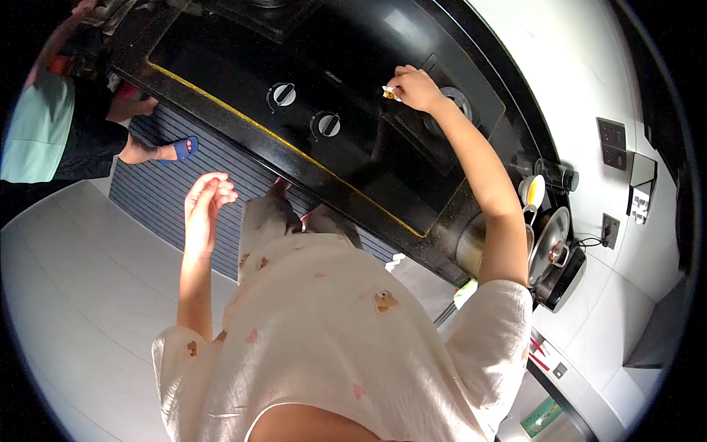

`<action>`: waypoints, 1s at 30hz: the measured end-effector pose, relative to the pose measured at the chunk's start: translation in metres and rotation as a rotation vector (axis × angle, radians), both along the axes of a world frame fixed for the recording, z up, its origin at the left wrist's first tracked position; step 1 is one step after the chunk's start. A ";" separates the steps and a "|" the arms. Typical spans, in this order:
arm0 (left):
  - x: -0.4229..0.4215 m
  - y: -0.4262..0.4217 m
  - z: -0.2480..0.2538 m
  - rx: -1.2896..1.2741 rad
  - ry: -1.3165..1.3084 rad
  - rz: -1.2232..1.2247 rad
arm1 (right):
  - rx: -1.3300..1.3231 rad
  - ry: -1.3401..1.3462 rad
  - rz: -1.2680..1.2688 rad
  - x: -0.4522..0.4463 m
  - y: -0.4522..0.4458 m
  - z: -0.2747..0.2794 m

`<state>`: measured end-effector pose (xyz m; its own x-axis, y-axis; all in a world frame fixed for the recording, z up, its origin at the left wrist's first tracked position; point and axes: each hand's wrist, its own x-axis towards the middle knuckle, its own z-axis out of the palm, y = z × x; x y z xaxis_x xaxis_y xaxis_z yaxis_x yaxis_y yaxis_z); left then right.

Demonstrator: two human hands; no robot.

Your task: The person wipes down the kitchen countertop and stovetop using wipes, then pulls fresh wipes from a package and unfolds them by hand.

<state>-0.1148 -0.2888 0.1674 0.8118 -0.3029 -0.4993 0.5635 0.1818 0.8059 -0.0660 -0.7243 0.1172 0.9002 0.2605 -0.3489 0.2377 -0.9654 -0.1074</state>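
My right hand [414, 88] reaches over the black glass cooktop [353, 158], near the burner on the right. Its fingers pinch a small crumpled white piece with brown-orange patches [391, 94], like a stained tissue; most of it is hidden in the fingers. Under my wrist lies the round burner [458, 104]. Two control knobs, the left knob [283, 94] and the right knob [328, 125], sit on the cooktop to the left of that hand. My left hand [209, 197] hangs in the air in front of the counter, fingers loosely bent, holding nothing.
Right of the cooktop stand a steel pot [475, 247], a pot lid [552, 247], a white cup with yellow inside [532, 191] and a glass jar [556, 177]. Sockets [613, 144] are on the wall. Another person's slippered foot [177, 149] rests on the striped mat [158, 199].
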 end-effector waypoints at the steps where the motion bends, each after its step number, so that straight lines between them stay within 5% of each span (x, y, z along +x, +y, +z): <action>1: 0.000 0.001 0.000 0.002 -0.001 0.004 | -0.019 0.014 0.028 0.001 0.001 0.000; 19: 0.001 0.000 -0.004 -0.015 0.016 -0.013 | 0.111 -0.154 0.491 -0.043 0.002 0.018; 25: 0.008 0.003 -0.008 0.016 0.034 -0.039 | 0.318 -0.266 -0.123 -0.026 -0.072 0.066; 30: 0.016 0.002 -0.010 0.077 0.042 -0.079 | 0.224 -0.185 -0.460 -0.012 -0.158 0.035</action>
<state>-0.0986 -0.2872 0.1577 0.7648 -0.3246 -0.5565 0.6070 0.0737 0.7913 -0.0779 -0.8820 0.1523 0.9799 -0.1253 -0.1549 -0.1697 -0.9325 -0.3188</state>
